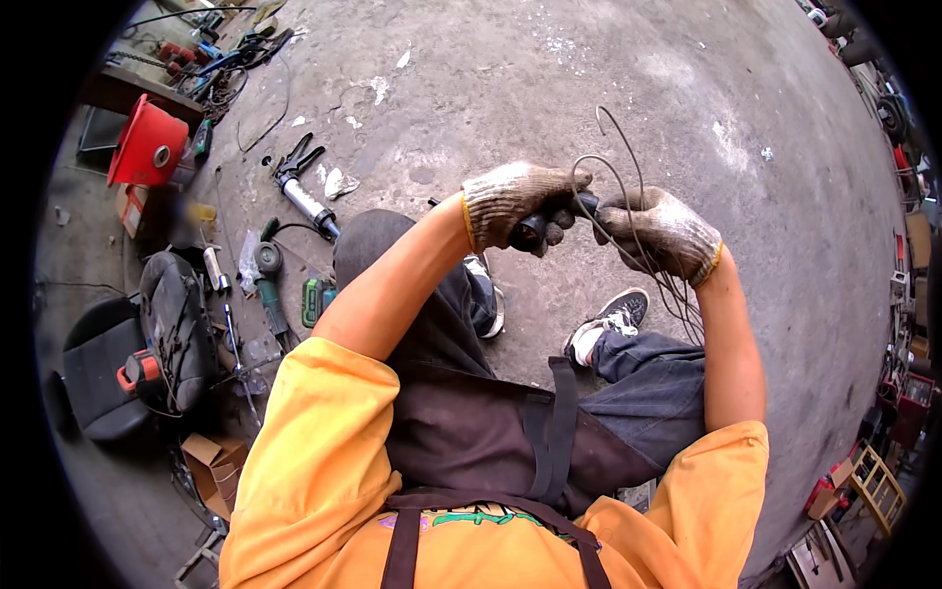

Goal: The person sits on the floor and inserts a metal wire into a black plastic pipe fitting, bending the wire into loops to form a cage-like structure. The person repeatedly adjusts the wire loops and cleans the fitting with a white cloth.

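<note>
In front of my knees, both hands are raised close together in soiled knit work gloves. My left hand [517, 201] is closed around a short black cylindrical piece [530, 233], whose rounded end sticks out below the fingers. The piece's other end reaches toward my right hand [669, 234]. My right hand's fingers are curled around thin, stiff grey wire [679, 299]. Some of the wire loops up above both hands, while several strands hang below the right wrist. The gloves hide where the wire and the black piece meet, so I cannot tell whether they are joined.
On the concrete floor to my left lie a caulking gun [306, 201], a green angle grinder [268, 280] and a green battery pack [312, 300]. Farther left are a black seat [103, 358], a red drum [149, 140] and an open cardboard box [209, 469]. Assorted parts line the right edge.
</note>
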Available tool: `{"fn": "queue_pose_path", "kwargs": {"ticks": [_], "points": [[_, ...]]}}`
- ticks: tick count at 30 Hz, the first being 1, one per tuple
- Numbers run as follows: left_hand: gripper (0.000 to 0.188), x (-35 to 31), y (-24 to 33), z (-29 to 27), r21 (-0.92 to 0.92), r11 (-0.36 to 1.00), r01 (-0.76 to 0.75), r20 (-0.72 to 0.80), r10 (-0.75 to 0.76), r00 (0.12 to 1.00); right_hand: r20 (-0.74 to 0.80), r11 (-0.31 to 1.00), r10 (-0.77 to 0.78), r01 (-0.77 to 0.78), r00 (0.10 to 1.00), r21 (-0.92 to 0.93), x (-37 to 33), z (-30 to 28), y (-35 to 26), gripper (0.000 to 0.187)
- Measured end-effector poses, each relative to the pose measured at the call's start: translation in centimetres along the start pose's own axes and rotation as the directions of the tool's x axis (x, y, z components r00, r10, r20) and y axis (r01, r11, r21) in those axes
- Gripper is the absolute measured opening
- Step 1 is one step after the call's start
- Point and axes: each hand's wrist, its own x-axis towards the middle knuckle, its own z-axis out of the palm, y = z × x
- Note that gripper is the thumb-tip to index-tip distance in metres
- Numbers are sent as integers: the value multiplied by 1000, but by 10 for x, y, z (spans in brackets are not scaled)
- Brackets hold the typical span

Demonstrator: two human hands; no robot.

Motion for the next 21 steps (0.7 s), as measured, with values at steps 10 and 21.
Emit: {"fn": "queue_pose_path", "kwargs": {"ticks": [10,21], "points": [[36,13,12,-22,-701,686,-196,-83,194,977,-313,954,-298,274,902,-119,-41,2,-9,19],[35,25,12,-24,-747,542,-385,-213,354,911,19,58,-923,188,385,-980,-21,70,15,7]]}}
